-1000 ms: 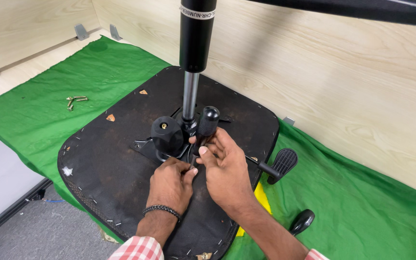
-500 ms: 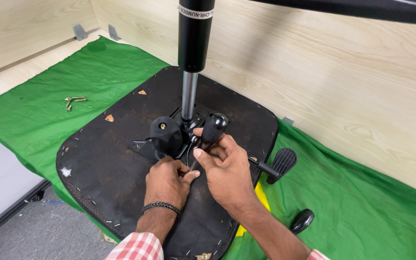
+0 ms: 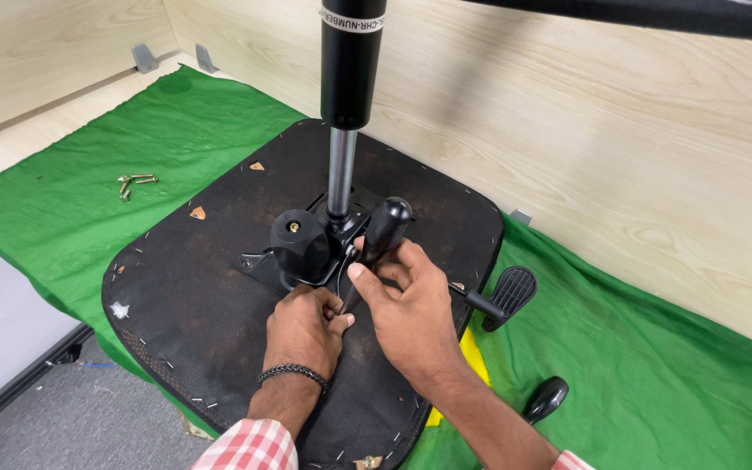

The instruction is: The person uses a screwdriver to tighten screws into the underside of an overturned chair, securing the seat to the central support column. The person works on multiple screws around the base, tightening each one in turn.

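A crumpled green cloth (image 3: pixel 71 218) is lying spread over a pale wooden bench (image 3: pixel 620 157), with a grey floor (image 3: pixel 71 426) showing beyond the bench's near edge. On the cloth an upturned black fabric-covered chair seat (image 3: pixel 193 287) is resting, its edge dotted with staples, and a black and silver gas-lift column (image 3: pixel 345 113) is rising from the metal mechanism plate just ahead of both hands. The right hand (image 3: pixel 411 305) is wrapping its grip firmly around a black-handled screwdriver (image 3: pixel 380 235), tilting it down towards the plate. The left hand (image 3: pixel 306 326), just beside the right grip, is pinching its fingers closed at the screwdriver's lower end, though what they hold is hidden. A round black knob (image 3: pixel 299 244) is sitting just beyond the left grip. A few brass-coloured screws (image 3: pixel 132 184) are lying well apart to the far left, and a black paddle lever (image 3: pixel 506 294) is sticking out right of the right grip.
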